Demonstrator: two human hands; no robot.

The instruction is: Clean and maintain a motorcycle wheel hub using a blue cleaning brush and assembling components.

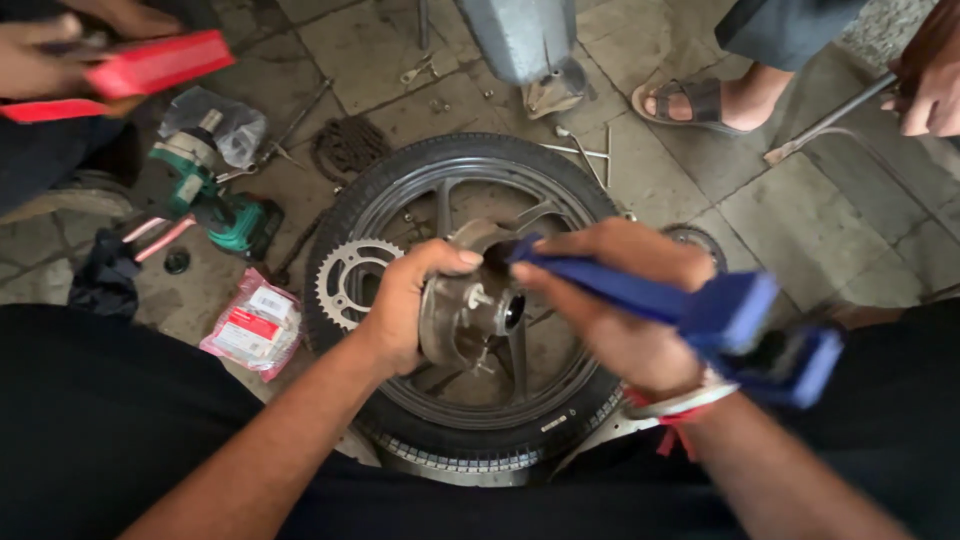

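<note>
Low in the frame's centre, the motorcycle wheel point(470, 300) lies flat on the tiled floor point(800, 220). The left hand point(405, 305) is curled closed around the rim of the metal hub piece point(465, 310) at the wheel's middle; it looks heavy, rigid and probably greasy, best gripped by its edge. The right hand point(620, 300) is clenched on a soft blue cloth point(700, 310), pressed to the hub. Left of the wheel lies a sealed parts packet point(255, 325), contents unclear. Further up, a green power tool point(215, 205) and a chain point(345, 145).
</note>
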